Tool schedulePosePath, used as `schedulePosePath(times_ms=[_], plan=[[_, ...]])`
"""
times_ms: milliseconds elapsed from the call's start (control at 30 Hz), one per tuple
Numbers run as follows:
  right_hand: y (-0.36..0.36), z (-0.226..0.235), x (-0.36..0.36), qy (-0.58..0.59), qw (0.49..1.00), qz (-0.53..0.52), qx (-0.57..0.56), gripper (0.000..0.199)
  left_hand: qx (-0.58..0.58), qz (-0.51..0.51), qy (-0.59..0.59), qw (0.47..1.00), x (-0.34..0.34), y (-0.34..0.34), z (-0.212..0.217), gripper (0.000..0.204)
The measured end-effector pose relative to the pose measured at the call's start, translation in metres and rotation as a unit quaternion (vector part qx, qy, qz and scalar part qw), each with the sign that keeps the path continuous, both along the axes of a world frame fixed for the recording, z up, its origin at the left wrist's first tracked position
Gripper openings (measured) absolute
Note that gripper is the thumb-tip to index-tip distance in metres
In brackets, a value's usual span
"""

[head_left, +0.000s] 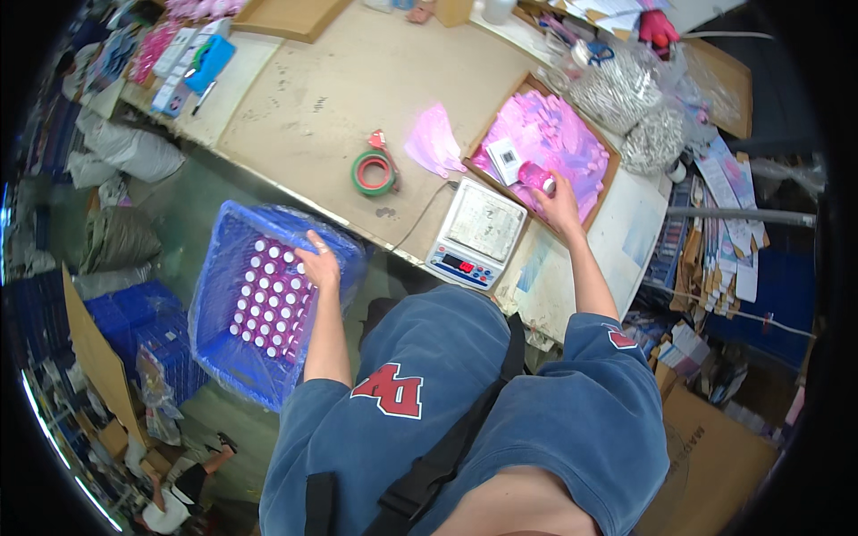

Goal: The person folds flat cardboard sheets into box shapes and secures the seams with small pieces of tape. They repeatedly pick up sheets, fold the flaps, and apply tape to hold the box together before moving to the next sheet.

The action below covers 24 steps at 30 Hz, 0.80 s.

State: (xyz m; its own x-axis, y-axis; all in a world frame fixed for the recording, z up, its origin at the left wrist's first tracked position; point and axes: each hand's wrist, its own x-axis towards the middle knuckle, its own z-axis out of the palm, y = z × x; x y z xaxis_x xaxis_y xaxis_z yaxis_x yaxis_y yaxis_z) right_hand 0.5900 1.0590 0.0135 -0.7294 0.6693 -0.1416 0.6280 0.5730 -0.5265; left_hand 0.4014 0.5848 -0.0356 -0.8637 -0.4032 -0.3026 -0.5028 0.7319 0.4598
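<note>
1. While pinching one pink bottle (534, 173) near its white cap with the right grip (560, 203), reaches over one shallow cardboard box (575, 117) at the right of the counter (295, 116)
2. Heaped inside that box: pink and purple film pieces (545, 125), overlapping too much to count; just beside the pinched bottle, one white card (505, 161) with a dark square on it
3. With the left grip (320, 265), spreads thumb and fingers over one blue crate (210, 330), showing nothing between them; cannot tell about contact with the caps below
4. Standing in rows inside the crate: roughly thirty white-capped bottles (271, 299), partly hidden by the left grip, so cannot give an exact count; around them, one clear plastic liner
5. Set at the counter's near edge, just beside the box: one scale (483, 223) with a lit red display
6. Left of the box: one fan-shaped patch of pink film (434, 138), then one roll of green tape (357, 170) with one red dispenser
7. At the far left: one blue pouch (210, 62), with one pen (204, 98) near it
8. Beyond the box: two bags of silvery pieces (617, 89) and one pair of blue-handled scissors (601, 54)
</note>
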Motion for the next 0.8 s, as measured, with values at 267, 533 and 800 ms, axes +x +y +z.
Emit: schedulePosePath(times_ms=[267,533,800], plan=[[-0.031,-0.029,0.016,0.137,0.986,0.025,-0.089,0.069,0.248,-0.088,0.130,0.956,0.086,-0.060,0.027,0.062],[-0.267,0.056,-0.022,0.159,0.926,0.311,-0.140,0.025,0.308,0.011,0.086,0.947,0.213,-0.146,0.096,0.060],[-0.589,0.163,0.048,-0.094,0.660,0.525,-0.529,0.022,0.537,0.143,0.265,0.788,0.282,-0.244,0.184,0.048]])
